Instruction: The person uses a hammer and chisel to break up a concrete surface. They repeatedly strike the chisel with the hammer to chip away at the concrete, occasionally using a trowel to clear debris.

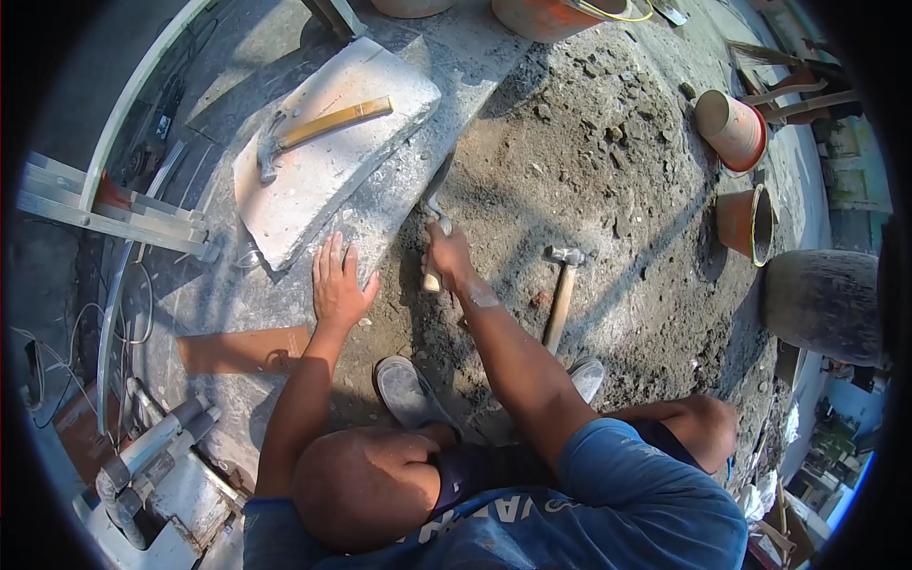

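My right hand [447, 258] is closed around the wooden handle of a trowel [434, 203], its metal part at the edge between the grey slab floor [388, 192] and the loose soil [513, 185]. Palm down on the slab rests my left hand [340, 285], empty, with its fingers apart. Just beyond it lies a pale stone slab [342, 153], with a claw hammer [324, 128] on top. To the right of my right hand, a second hammer [563, 296] with a wooden handle lies on the soil, its lower end near my right shoe.
Buckets [734, 128] and a large dark-stained tub [823, 306] stand at the right; another bucket [545, 21] is at the top. Metal framing [114, 214], cables and a brown tile [239, 349] lie left. Pipes [160, 434] are at lower left. Rubble [620, 135] covers the soil.
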`<state>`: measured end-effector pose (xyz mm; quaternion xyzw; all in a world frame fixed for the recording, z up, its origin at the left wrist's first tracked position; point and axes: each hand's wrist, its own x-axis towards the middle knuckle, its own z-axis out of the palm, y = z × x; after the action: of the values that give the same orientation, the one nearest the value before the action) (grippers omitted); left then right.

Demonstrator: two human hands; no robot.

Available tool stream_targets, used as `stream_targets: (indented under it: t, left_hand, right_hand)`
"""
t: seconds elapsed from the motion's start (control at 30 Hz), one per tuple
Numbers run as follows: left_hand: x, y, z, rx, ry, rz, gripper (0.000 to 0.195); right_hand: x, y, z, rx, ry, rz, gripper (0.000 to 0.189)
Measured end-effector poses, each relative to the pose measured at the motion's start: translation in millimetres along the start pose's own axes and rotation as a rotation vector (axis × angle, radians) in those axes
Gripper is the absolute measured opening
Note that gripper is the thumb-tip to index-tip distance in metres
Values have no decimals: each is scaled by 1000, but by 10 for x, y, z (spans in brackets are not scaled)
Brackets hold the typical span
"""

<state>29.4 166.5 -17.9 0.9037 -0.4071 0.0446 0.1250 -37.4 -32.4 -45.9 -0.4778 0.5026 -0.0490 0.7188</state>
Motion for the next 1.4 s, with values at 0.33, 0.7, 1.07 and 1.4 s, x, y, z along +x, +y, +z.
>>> stream_targets:
  t: [0.33,0.7,1.07,1.4]
  left_hand:
    - [-96,-128,-63,70,-1,-11,59]
    - [-72,-55,-13,50,1,-5,59]
    - [6,-9,47,-3,-9,-2,58]
    - [-97,-158,-38,3,0,-18,59]
  right_hand:
    - [-101,-504,66,235,250,-371,28]
    - [-84,191,-125,-110,216,121,35]
    - [-363,104,-443,-139,28,94,30]
    - [-708,133,-599,-77,176,1,28]
